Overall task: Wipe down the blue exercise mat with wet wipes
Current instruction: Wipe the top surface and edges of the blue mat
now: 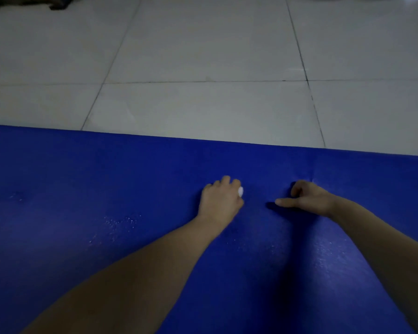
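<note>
The blue exercise mat [82, 189] covers the lower half of the view, its far edge running from left to right. My left hand [221, 201] lies on the mat near the middle, fingers curled round a balled white wet wipe [240, 191] that peeks out at its right side. My right hand [307, 197] rests on the mat a little to the right, thumb stretched out to the left and fingers bent down onto the surface, holding nothing that shows. Small wet specks glint on the mat left of my left forearm.
Pale grey floor tiles [203, 56] with dark grout lines fill the space beyond the mat's far edge. A dark object [22, 2] lies at the top left corner.
</note>
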